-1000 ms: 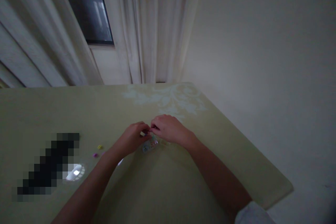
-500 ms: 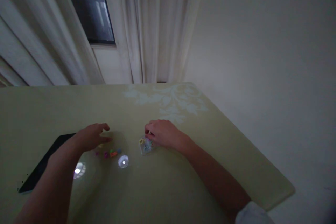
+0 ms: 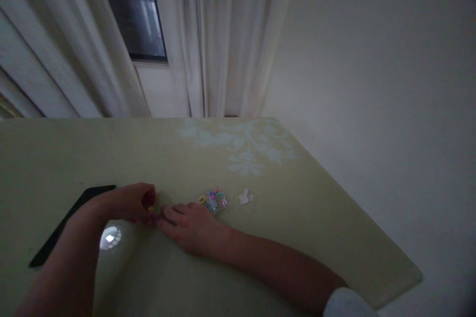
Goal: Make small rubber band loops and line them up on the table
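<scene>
My left hand [image 3: 134, 203] is low over the table, its thumb and fingers closed around a small yellow piece [image 3: 150, 209]. My right hand [image 3: 193, 228] lies palm down just right of it, fingers stretched out towards the left fingertips. Tiny pinkish pieces [image 3: 151, 218] show between the two hands; their exact kind is too small to tell. Beyond my right knuckles rests a clear packet of colourful beads [image 3: 215, 199]. To its right is a white rabbit-shaped piece [image 3: 244, 197], seemingly in clear wrapping.
A flat black tablet-like slab [image 3: 70, 223] lies under my left forearm. Light glares off the glossy table [image 3: 316, 218] near my left wrist. The table's right edge runs along a pale wall [image 3: 353, 84], and curtains [image 3: 223, 34] hang behind the far edge.
My right hand has left the bead packet and moved left and nearer, covering the loose coloured pieces and a shiny round spot. My left fingers have lowered and closed. The rabbit-shaped piece is now uncovered.
</scene>
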Tool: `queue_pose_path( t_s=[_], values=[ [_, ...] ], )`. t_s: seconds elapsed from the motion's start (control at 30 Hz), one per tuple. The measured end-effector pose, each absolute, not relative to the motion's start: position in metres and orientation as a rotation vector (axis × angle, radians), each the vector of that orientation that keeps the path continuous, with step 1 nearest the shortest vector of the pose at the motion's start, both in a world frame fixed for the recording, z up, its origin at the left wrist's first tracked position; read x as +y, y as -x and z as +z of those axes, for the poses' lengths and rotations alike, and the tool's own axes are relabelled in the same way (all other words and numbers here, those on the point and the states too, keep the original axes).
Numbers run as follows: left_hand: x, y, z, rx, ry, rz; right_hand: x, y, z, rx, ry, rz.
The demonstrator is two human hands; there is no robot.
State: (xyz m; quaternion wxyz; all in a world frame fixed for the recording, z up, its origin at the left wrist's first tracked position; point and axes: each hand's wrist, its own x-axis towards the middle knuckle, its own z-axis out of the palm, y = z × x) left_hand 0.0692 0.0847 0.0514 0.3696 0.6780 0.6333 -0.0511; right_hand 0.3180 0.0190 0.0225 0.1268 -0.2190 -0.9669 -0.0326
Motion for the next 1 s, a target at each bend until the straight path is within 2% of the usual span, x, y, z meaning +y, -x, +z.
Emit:
queue_pose_path(
  t_s=[0.33,0.43,0.63,0.77,1.0],
  values=[
    [0.086,-0.11,0.053,1.425,-1.889,-0.042,0.022,-0.321,0.033,-2.895,0.673,-0.035],
    [0.088,-0.112,0.054,1.419,-1.883,0.001,0.03,-0.332,0.051,-2.944,0.69,0.045],
    [0.09,-0.121,0.064,1.392,-1.902,0.108,0.057,-0.368,0.094,-2.868,1.009,0.273],
    [0.087,-0.13,0.074,1.306,-1.917,0.154,0.066,-0.374,0.092,-2.845,1.004,0.447],
    [0.083,-0.137,0.091,1.218,-1.974,0.304,0.071,-0.375,0.091,-2.805,1.055,0.567]
  ],
)
